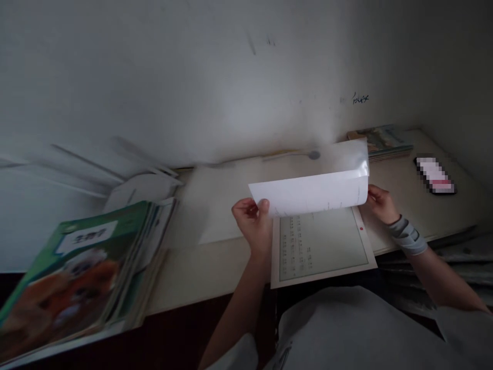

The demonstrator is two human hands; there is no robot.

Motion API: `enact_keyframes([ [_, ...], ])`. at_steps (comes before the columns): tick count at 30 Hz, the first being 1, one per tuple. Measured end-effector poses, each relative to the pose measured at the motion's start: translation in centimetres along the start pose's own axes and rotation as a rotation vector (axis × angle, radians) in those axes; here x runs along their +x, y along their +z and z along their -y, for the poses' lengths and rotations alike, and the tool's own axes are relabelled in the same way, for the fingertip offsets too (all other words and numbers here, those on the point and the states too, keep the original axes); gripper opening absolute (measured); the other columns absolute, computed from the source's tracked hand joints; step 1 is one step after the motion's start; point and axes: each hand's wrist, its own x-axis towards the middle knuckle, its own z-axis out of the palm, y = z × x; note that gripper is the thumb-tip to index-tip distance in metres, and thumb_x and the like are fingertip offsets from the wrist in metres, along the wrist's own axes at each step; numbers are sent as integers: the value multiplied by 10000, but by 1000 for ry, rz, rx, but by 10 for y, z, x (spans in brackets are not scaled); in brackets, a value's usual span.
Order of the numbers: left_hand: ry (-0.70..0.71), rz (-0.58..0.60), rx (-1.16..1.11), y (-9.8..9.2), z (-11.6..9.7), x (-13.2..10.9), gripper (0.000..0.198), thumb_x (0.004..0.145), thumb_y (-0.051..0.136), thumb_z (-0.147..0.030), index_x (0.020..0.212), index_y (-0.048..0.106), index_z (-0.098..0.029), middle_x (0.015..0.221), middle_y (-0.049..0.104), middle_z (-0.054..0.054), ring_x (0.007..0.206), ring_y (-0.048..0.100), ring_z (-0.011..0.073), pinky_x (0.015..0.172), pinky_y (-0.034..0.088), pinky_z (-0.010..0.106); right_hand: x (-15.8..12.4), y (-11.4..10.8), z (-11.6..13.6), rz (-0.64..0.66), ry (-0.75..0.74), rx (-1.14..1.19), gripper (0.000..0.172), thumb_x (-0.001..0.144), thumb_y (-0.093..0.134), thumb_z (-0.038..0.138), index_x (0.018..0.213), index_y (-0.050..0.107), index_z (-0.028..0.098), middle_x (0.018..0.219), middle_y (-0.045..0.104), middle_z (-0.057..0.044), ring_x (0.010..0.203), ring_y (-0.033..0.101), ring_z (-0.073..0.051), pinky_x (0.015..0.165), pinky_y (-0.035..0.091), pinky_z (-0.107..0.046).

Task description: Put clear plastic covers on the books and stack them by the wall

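A white printed sheet of paper (pixel 308 192) is curled over lengthwise in front of me, with a glossy patch at its right end. My left hand (pixel 254 218) pinches its lower left corner, the thumb lying on top. At the right end, my right hand (pixel 381 203) has its fingers closed at the sheet's edge; its fingertips are partly hidden. Beneath the curled sheet, a printed page (pixel 323 249) with a green border and columns of text overhangs the desk's front edge. Whether the two are joined is hidden.
A stack of books (pixel 88 262) with a green cover stands at the left. On the white desk (pixel 208 272), a phone (pixel 435 174) lies at the right, and a smaller book pile (pixel 389 141) rests by the wall. A spoon-like object (pixel 314 154) lies at the back.
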Motion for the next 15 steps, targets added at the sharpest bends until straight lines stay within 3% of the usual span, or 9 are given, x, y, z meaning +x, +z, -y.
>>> enact_keyframes([
  [8, -186, 65, 154, -26, -2, -24, 214, 725, 660, -320, 825, 530, -183, 746, 553, -16, 684, 531, 115, 665, 441, 248, -8, 12, 2, -110, 37, -20, 132, 778, 516, 245, 850, 623, 214, 747, 641, -11, 743, 608, -176, 682, 500, -312],
  [13, -347, 314, 25, -32, 1, -16, 253, 678, 691, -306, 873, 596, -176, 827, 651, 28, 762, 605, 155, 742, 476, 302, -7, 13, 4, -128, 47, -71, 96, 776, 534, 256, 826, 608, 222, 719, 627, -16, 734, 594, -192, 679, 499, -334],
  [15, -395, 359, -74, -30, 7, -11, 350, 645, 723, -279, 953, 584, -187, 867, 674, 36, 798, 630, 169, 778, 484, 321, -6, 13, 3, -113, 54, -64, 103, 783, 546, 269, 850, 611, 224, 749, 639, -26, 749, 593, -202, 679, 500, -342],
])
